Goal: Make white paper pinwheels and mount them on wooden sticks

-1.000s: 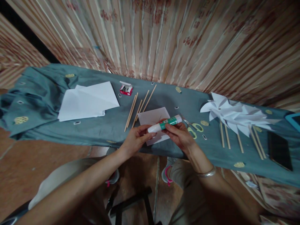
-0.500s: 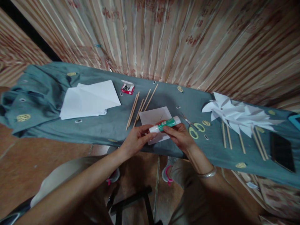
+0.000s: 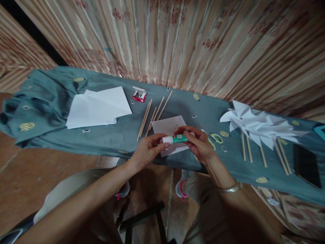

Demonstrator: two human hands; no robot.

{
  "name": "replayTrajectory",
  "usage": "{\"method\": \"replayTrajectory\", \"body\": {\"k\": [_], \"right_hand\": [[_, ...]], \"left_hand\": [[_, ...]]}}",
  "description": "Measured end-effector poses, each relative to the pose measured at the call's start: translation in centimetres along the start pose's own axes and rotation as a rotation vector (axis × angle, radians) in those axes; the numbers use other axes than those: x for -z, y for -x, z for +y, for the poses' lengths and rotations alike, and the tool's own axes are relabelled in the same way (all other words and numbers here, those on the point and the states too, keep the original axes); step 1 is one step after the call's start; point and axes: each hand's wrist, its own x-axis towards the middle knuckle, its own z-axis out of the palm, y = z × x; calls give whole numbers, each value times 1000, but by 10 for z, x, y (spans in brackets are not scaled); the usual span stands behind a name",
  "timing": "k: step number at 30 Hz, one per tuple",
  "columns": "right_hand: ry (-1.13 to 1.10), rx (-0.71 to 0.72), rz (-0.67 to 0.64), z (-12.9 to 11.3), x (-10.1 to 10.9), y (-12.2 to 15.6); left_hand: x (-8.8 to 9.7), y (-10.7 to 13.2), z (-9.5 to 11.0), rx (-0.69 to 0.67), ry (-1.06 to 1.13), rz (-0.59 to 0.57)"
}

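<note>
A green and white glue stick (image 3: 179,138) lies level between my two hands, above a square sheet of white paper (image 3: 165,125). My left hand (image 3: 149,149) pinches its white end. Around the other end the fingers of my right hand (image 3: 199,142) are closed, with the thumb on the green barrel. Just right of that hand are scissors with yellow-green handles (image 3: 216,138), partly hidden by it. Several wooden sticks (image 3: 143,120) lie on the cloth left of the sheet.
A stack of white paper (image 3: 96,108) lies on the left of the cloth-covered table (image 3: 101,139). A small open red box (image 3: 139,95) with metal bits is at the back. Paper pinwheels (image 3: 254,122) on sticks and a dark phone (image 3: 306,165) lie at the right.
My right hand has shifted its grip on the glue stick, its fingers now wrapping over the right end. The glue stick has turned closer to level. My left hand stays at the white end.
</note>
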Motion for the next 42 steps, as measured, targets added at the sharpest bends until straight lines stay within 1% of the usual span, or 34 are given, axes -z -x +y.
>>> {"method": "replayTrajectory", "body": {"k": [4, 7, 9, 11, 13, 15, 18, 24, 33, 37, 42], "right_hand": [[156, 66, -33, 8, -1, -1], [221, 101, -46, 12, -1, -2], [249, 66, -34, 13, 0, -3], [282, 1, -25, 13, 2, -3], [309, -53, -36, 11, 4, -2], [310, -76, -53, 8, 4, -1], [289, -73, -66, 4, 2, 0], [321, -29, -97, 5, 2, 0], [429, 58, -153, 5, 5, 0], [411, 45, -160, 6, 6, 0], [380, 14, -147, 9, 5, 0]], "left_hand": [[-3, 0, 2, 7, 58, -11], [-3, 0, 3, 1, 50, 8], [-2, 0, 5, -9, 39, 39], [0, 0, 6, -12, 31, 62], [0, 0, 6, -11, 15, 61], [1, 0, 5, -12, 3, 45], [1, 1, 4, -15, -2, 32], [2, 3, 6, -24, -50, 25], [7, 3, 1, -80, -165, 23], [8, 4, 0, -92, -186, 9], [11, 5, -1, -145, -267, 3]]}}
